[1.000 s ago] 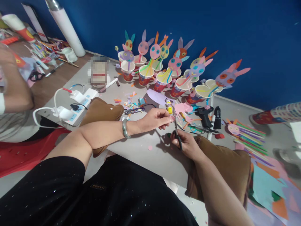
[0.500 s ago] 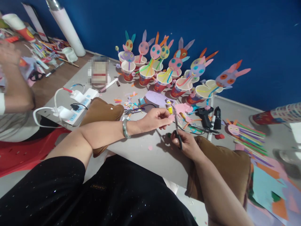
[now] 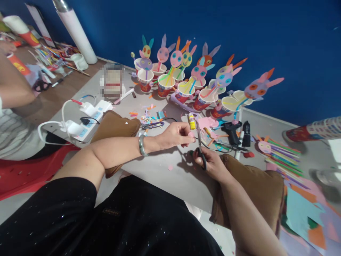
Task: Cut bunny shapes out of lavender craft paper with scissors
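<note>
Pinching a small pink paper scrap (image 3: 191, 134) between thumb and fingertips, left hand (image 3: 176, 135) is over the middle of the gray table (image 3: 157, 169). Right hand (image 3: 211, 164) just beside it, apart from the left, closed around the black handles of scissors (image 3: 204, 161); blades point to the table's far edge, next to the scrap. Can't tell if blades touch it or how far they're spread.

Pink paper disc (image 3: 170, 167) flat on the table, toward near edge. Left forearm across one brown cushion (image 3: 114, 125), right forearm over another (image 3: 255, 188). Past the fingers: yellow-labelled tube (image 3: 191, 121), pink paper sheet (image 3: 207, 122), then black glue gun (image 3: 232, 132) and white marker (image 3: 239, 145) to the right. Colored paper offcuts (image 3: 146, 115) beyond left wrist. White power strip (image 3: 95, 119) at left edge, plugs in.

Far edge, by blue wall: red-and-white paper cups (image 3: 166, 87) in rows, paper rabbit heads (image 3: 176, 58) on straws in them. Lilac paper (image 3: 177, 101) at their feet. Right side: row of colored straws (image 3: 287, 160), colored paper sheets (image 3: 303, 206) nearer. Far left: co-worker's arm (image 3: 13, 83) by a brown table (image 3: 54, 97).
</note>
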Available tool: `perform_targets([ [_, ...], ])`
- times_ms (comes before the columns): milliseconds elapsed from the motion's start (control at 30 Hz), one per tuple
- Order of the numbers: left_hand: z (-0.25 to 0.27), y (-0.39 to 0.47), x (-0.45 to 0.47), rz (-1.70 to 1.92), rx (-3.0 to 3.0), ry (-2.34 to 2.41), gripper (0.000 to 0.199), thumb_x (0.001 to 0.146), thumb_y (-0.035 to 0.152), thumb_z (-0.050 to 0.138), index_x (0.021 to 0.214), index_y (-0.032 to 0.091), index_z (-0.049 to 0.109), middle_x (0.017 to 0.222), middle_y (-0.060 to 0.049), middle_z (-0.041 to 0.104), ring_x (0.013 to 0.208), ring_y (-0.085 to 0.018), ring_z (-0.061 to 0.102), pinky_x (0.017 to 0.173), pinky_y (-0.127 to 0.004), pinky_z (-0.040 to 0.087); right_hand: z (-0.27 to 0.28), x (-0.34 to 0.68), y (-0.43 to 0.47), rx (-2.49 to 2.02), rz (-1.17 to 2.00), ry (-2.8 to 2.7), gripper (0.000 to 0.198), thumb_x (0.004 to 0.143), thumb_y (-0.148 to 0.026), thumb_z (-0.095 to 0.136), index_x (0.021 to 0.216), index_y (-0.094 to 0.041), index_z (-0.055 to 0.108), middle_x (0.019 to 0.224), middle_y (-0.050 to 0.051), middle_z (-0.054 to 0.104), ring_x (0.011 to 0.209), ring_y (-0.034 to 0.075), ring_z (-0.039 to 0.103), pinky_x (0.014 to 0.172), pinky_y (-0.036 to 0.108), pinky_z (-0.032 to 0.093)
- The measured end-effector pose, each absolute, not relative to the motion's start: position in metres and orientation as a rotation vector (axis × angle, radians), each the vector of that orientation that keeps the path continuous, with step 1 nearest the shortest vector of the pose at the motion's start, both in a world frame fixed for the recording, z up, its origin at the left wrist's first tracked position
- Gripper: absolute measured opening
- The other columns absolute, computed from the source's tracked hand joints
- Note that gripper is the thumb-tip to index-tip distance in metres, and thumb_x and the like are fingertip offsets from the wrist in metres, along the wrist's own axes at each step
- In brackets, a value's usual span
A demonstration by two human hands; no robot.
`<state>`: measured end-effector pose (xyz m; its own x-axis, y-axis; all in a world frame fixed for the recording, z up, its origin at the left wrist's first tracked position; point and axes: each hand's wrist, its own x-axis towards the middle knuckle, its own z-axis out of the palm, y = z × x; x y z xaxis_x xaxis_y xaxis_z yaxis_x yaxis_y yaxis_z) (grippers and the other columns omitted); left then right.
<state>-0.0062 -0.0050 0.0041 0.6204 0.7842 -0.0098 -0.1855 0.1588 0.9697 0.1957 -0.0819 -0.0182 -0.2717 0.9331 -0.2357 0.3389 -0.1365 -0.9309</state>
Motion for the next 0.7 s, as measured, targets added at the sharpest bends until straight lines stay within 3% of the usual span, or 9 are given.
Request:
perform_targets([
  [333, 0.012, -0.007, -0.006, 0.646, 1.229, 0.662, 0.014, 0.088, 0.019, 0.059, 0.078, 0.015, 0.051, 0.068, 0.002, 0.061, 0.052, -0.004, 0.056, 0.050, -0.018, 0.041, -0.018, 0.197, -0.082, -1.365, 1.333, -1.657, 0.047, 0.074, -0.062, 0.076, 0.066, -0.020, 0.056, 0.054, -0.002, 0.058, 0.045, 0.013, 0.052, 0.043, 0.025, 0.041],
  [467, 0.009, -0.006, -0.007, 0.632, 1.256, 0.624, 0.022, 0.085, 0.026, 0.067, 0.077, 0.014, 0.051, 0.068, 0.002, 0.061, 0.053, -0.003, 0.055, 0.049, -0.016, 0.042, -0.019, 0.197, -0.085, -1.211, 0.999, -1.605, 0.049, 0.077, -0.063, 0.072, 0.062, -0.020, 0.055, 0.060, 0.001, 0.059, 0.052, 0.014, 0.054, 0.048, 0.027, 0.044],
  [700, -0.006, -0.006, -0.005, 0.619, 1.394, 0.544, 0.029, 0.080, 0.035, 0.073, 0.074, 0.014, 0.054, 0.067, 0.001, 0.059, 0.057, -0.006, 0.056, 0.054, -0.020, 0.044, -0.024, 0.197, -0.087, -1.067, 0.400, -1.148, 0.031, 0.087, -0.033, 0.065, 0.062, -0.019, 0.054, 0.071, 0.001, 0.059, 0.048, 0.010, 0.048, 0.043, 0.026, 0.037],
])
